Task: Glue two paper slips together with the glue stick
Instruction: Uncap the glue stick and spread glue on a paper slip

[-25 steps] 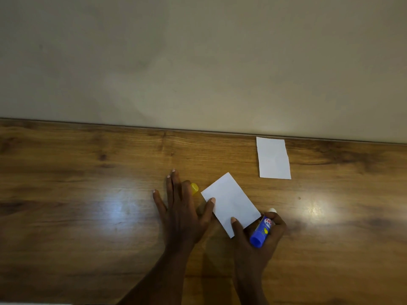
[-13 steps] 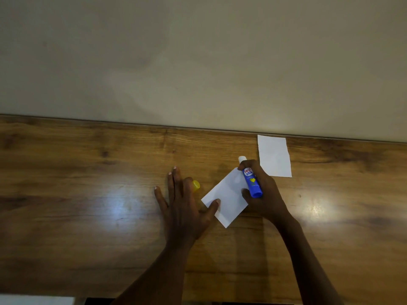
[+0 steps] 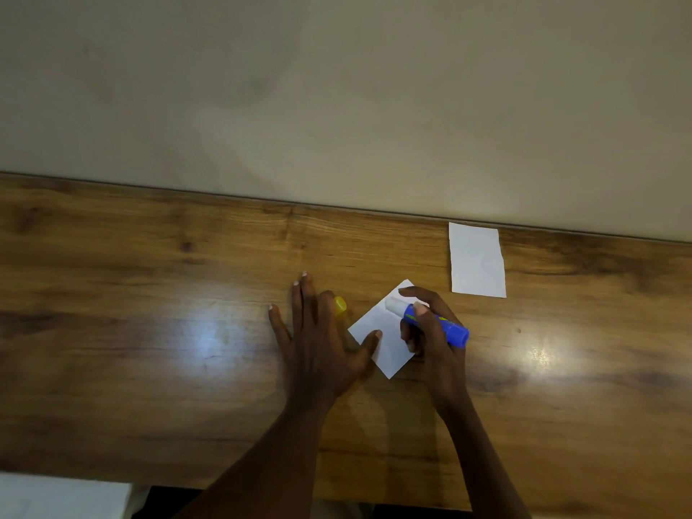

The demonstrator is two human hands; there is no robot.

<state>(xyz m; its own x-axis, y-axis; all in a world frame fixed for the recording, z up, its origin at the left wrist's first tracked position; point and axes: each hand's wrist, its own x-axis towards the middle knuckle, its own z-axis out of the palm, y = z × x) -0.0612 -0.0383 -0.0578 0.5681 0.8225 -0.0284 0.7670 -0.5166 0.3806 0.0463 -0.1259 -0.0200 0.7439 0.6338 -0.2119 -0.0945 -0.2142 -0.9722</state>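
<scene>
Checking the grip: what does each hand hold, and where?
Right hand grips the glue stick around its blue barrel. Left hand holds nothing; its thumb pins the paper slip.

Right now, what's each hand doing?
Left hand: open, flat, thumb pinning the paper slip.
Right hand: closed around the glue stick.

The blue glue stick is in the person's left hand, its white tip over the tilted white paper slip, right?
Not quite. The head view shows the blue glue stick in the right hand; the left hand lies flat, its thumb on the tilted white paper slip. The white tip is over that slip.
</scene>
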